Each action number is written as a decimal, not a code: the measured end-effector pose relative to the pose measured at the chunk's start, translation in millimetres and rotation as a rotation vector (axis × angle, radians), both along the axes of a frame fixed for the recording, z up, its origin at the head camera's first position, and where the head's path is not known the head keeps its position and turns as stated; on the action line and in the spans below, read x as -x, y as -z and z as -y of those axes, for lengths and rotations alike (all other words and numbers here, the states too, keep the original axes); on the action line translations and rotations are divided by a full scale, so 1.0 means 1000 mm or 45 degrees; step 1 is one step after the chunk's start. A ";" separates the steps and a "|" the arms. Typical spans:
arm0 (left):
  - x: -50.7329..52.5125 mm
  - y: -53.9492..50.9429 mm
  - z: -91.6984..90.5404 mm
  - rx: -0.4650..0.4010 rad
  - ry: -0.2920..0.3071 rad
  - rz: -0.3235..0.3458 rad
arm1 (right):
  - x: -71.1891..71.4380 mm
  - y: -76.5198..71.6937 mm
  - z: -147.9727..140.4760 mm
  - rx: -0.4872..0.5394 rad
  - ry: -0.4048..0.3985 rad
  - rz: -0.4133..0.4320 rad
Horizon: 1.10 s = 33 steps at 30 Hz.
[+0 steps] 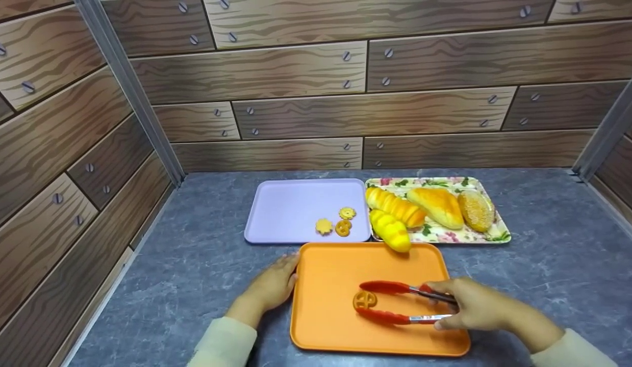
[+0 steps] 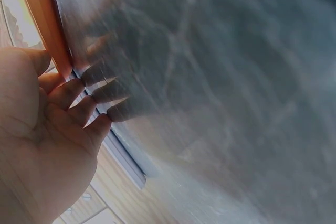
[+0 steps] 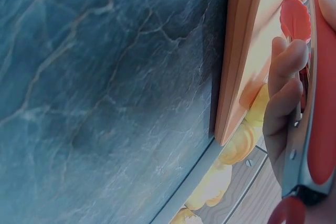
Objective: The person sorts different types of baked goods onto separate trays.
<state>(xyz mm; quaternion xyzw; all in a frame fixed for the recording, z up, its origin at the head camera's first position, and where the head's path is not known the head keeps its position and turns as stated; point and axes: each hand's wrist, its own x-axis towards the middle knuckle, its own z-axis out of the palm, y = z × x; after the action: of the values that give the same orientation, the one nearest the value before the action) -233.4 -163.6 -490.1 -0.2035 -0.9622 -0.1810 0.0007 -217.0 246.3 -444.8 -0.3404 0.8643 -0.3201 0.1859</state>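
My right hand (image 1: 476, 306) grips a pair of red-tipped tongs (image 1: 389, 318). The tong arms stand apart on either side of a small brown pretzel (image 1: 365, 299) on the orange tray (image 1: 336, 336); the lower tip is at the pretzel's edge. In the right wrist view, fingers (image 3: 286, 93) curl round the tongs' metal-and-red handle (image 3: 323, 103). At the tray's left edge rests my left hand (image 1: 275, 283), holding nothing. The left wrist view shows its relaxed fingers (image 2: 81, 109) beside the orange rim (image 2: 47, 19), with fingertips at the grey tabletop.
Behind lies a lavender tray (image 1: 295, 199) with two yellow biscuits and another pretzel (image 1: 343, 228). A floral tray (image 1: 443, 237) beside it bears several toy breads; one yellow bread (image 1: 391, 230) overhangs the orange tray's far rim. Wood-patterned walls (image 1: 295, 114) enclose the back and sides.
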 end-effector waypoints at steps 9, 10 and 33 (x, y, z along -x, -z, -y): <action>0.000 0.001 0.002 0.012 -0.006 0.006 | 0.002 -0.003 0.006 0.021 0.036 0.078; 0.000 0.001 0.002 0.012 -0.006 0.005 | 0.003 -0.004 0.007 0.026 0.039 0.081; 0.001 0.000 0.001 -0.002 -0.006 -0.015 | 0.052 -0.029 0.071 0.064 0.316 -0.233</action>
<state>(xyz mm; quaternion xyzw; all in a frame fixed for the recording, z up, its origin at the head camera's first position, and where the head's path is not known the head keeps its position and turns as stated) -234.2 -164.4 -489.9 -0.2021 -0.9626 -0.1805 0.0068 -268.7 175.0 -415.8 -0.2635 0.9047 -0.3299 0.0566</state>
